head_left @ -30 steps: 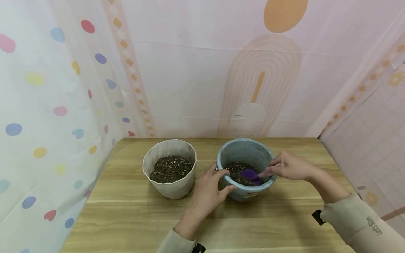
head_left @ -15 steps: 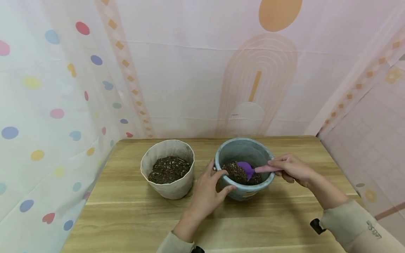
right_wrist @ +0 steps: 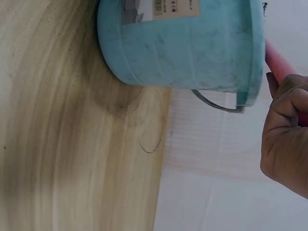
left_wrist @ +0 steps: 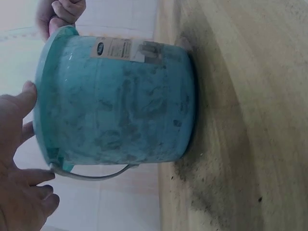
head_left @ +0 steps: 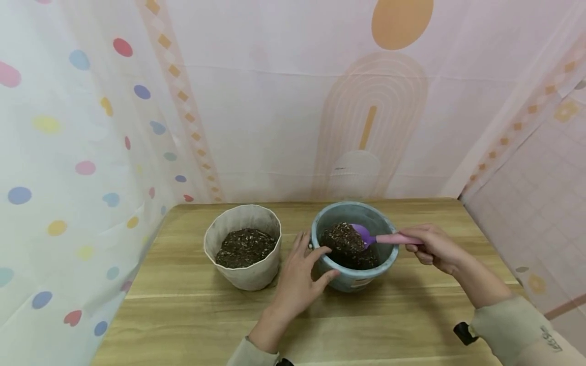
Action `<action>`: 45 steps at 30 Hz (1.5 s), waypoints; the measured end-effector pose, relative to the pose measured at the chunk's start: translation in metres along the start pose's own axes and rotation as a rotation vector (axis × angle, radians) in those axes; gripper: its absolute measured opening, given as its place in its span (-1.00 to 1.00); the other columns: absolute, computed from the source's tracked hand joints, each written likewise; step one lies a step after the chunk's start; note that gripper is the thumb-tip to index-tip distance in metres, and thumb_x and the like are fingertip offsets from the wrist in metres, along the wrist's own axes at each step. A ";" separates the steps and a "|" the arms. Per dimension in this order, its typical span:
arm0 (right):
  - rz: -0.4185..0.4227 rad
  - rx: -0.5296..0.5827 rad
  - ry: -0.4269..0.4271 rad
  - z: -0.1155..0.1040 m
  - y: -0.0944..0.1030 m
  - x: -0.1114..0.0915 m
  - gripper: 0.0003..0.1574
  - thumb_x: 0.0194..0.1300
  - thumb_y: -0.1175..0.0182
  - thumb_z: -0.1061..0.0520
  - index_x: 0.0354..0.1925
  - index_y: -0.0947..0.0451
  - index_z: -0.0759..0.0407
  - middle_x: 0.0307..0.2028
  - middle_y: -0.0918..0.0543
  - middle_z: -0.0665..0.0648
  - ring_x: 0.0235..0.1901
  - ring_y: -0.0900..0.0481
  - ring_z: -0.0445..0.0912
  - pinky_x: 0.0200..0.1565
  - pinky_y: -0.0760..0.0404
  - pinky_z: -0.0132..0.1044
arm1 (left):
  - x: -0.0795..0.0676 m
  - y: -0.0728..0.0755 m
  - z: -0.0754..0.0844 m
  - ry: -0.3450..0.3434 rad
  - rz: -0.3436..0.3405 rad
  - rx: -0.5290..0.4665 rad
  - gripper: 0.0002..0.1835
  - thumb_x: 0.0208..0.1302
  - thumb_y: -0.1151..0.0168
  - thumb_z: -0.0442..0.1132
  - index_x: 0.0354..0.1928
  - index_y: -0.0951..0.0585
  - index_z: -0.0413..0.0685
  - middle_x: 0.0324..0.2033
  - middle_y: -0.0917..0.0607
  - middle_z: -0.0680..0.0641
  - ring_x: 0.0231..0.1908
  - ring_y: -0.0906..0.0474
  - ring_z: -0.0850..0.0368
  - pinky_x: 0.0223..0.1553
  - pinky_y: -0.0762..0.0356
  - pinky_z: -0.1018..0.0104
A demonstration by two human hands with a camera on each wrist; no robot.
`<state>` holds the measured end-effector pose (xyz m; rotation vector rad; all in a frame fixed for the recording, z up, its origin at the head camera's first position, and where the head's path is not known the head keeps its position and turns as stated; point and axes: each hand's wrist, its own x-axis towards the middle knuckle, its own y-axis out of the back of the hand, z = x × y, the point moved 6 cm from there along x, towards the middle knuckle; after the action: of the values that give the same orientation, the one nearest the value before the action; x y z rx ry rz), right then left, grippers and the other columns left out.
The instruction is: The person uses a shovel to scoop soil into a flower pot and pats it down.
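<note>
My right hand [head_left: 435, 246] grips the pink handle of a small garden trowel [head_left: 389, 239]. Its purple blade is heaped with dark soil and tilts over the inside of a blue bucket [head_left: 354, 279]. More soil lies at the bucket's bottom. On the near left rim, my left hand [head_left: 299, 274] holds the bucket with thumb and forefinger, the other fingers lying along its outer side. The left wrist view shows that thumb at the rim, close to the thin wire handle [left_wrist: 96, 178]. A whitish pot [head_left: 252, 274] with dark soil in it stands left of my left hand.
Both containers stand on a wood-grain table [head_left: 192, 315]. Loose soil crumbs [left_wrist: 202, 202] are scattered near the bucket's base. A patterned cloth backdrop [head_left: 274, 127] rises right behind the table's far edge, with a dotted cloth [head_left: 64, 203] along the left.
My right hand has drawn back slightly to the right and lifted the trowel from the soil, now with a heap on its blade. The left hand has stayed on the bucket's rim.
</note>
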<state>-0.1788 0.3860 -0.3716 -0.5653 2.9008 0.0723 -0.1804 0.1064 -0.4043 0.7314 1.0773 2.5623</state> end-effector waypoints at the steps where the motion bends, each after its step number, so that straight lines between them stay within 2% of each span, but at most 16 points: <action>1: -0.001 -0.006 0.000 -0.001 0.001 -0.001 -0.50 0.65 0.13 0.04 0.12 -0.66 0.27 -0.62 -0.52 -0.09 -0.75 -0.01 -0.26 -0.67 0.09 -0.26 | 0.000 0.001 0.001 -0.011 0.000 0.000 -0.42 0.23 -0.37 0.20 0.22 -0.61 0.12 0.54 -0.15 -0.22 0.54 0.07 -0.23 0.39 -0.07 -0.36; 5: 0.001 -0.037 0.003 -0.008 0.004 -0.004 -0.48 0.65 0.13 -0.02 0.13 -0.66 0.24 -0.67 -0.26 -0.11 -0.74 0.05 -0.21 -0.67 0.12 -0.23 | 0.000 0.011 0.003 -0.062 0.031 0.016 -0.39 0.23 -0.39 0.17 0.26 -0.59 0.10 0.51 -0.22 -0.26 0.53 0.01 -0.27 0.37 -0.13 -0.37; 10: -0.015 -0.035 0.015 -0.018 -0.001 0.002 -0.47 0.65 0.13 -0.03 0.14 -0.66 0.22 -0.67 -0.21 -0.09 -0.74 0.11 -0.18 -0.68 0.15 -0.22 | -0.004 0.028 -0.002 -0.091 0.087 0.057 -0.42 0.22 -0.44 0.10 0.23 -0.61 0.05 0.45 -0.31 -0.32 0.50 -0.06 -0.28 0.39 -0.14 -0.31; 18: -0.043 0.000 0.023 -0.030 -0.020 0.019 -0.49 0.64 0.12 -0.02 0.12 -0.68 0.20 -0.66 -0.23 -0.07 -0.76 0.10 -0.19 -0.67 0.16 -0.21 | -0.014 0.049 -0.010 -0.097 0.155 0.059 -0.49 0.23 -0.45 0.04 0.17 -0.64 0.00 0.43 -0.36 -0.26 0.50 -0.10 -0.21 0.44 -0.09 -0.19; 24: -0.037 0.029 0.011 -0.031 -0.031 0.033 -0.54 0.62 0.05 0.00 0.06 -0.72 0.18 -0.66 -0.29 -0.08 -0.78 0.03 -0.24 -0.67 0.11 -0.26 | -0.022 0.065 -0.021 -0.056 0.197 0.081 -0.48 0.24 -0.46 0.00 0.19 -0.61 -0.01 0.43 -0.38 -0.25 0.51 -0.10 -0.15 0.49 -0.01 -0.15; 28: -0.033 0.020 0.014 -0.034 -0.036 0.042 -0.52 0.61 0.04 0.04 -0.15 -0.80 0.13 -0.66 -0.36 -0.08 -0.79 -0.01 -0.30 -0.69 0.09 -0.32 | -0.027 0.074 -0.028 -0.038 0.238 0.123 -0.45 0.21 -0.49 -0.01 0.19 -0.60 -0.02 0.41 -0.40 -0.25 0.48 -0.17 -0.21 0.46 -0.05 -0.21; 34: -0.033 0.018 0.011 -0.041 -0.048 0.055 -0.55 0.60 0.02 0.01 -0.12 -0.81 0.10 -0.66 -0.37 -0.06 -0.79 -0.05 -0.32 -0.71 0.03 -0.39 | -0.034 0.086 -0.038 -0.049 0.318 0.206 -0.41 0.12 -0.54 -0.03 0.14 -0.60 -0.14 0.32 -0.47 -0.35 0.39 -0.29 -0.35 0.41 -0.11 -0.28; 38: 0.023 0.024 -0.005 -0.045 -0.053 0.064 -0.51 0.56 -0.01 0.07 -0.44 -0.76 0.09 -0.68 -0.38 -0.06 -0.82 -0.11 -0.33 -0.73 -0.06 -0.45 | -0.037 0.094 -0.047 -0.032 0.369 0.242 -0.36 0.04 -0.59 -0.05 0.11 -0.60 -0.24 0.28 -0.50 -0.40 0.37 -0.30 -0.38 0.39 -0.12 -0.32; 41: 0.030 0.022 -0.012 -0.046 -0.058 0.071 -0.48 0.55 0.00 0.08 -0.56 -0.64 0.07 -0.69 -0.39 -0.06 -0.83 -0.12 -0.32 -0.74 -0.11 -0.47 | -0.041 0.100 -0.054 0.010 0.398 0.255 -0.33 0.03 -0.60 -0.02 0.10 -0.60 -0.29 0.29 -0.48 -0.41 0.37 -0.29 -0.39 0.38 -0.11 -0.33; 43: 0.012 0.026 -0.012 -0.045 -0.063 0.075 -0.48 0.57 0.01 0.07 -0.53 -0.65 0.10 -0.69 -0.38 -0.06 -0.83 -0.11 -0.31 -0.73 -0.12 -0.46 | -0.045 0.103 -0.059 0.048 0.416 0.254 -0.33 0.03 -0.59 0.00 0.09 -0.60 -0.30 0.30 -0.47 -0.42 0.37 -0.28 -0.40 0.39 -0.10 -0.33; 45: -0.009 0.030 -0.007 -0.045 -0.068 0.079 -0.50 0.58 0.02 0.06 -0.38 -0.76 0.16 -0.68 -0.37 -0.05 -0.82 -0.10 -0.31 -0.74 -0.12 -0.46 | -0.049 0.106 -0.064 0.095 0.425 0.249 -0.32 0.05 -0.57 0.02 0.10 -0.60 -0.29 0.33 -0.43 -0.43 0.39 -0.25 -0.41 0.39 -0.09 -0.33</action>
<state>-0.2327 0.2907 -0.3431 -0.5716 2.8869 0.0302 -0.1793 -0.0250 -0.3821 1.0029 1.4226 2.8651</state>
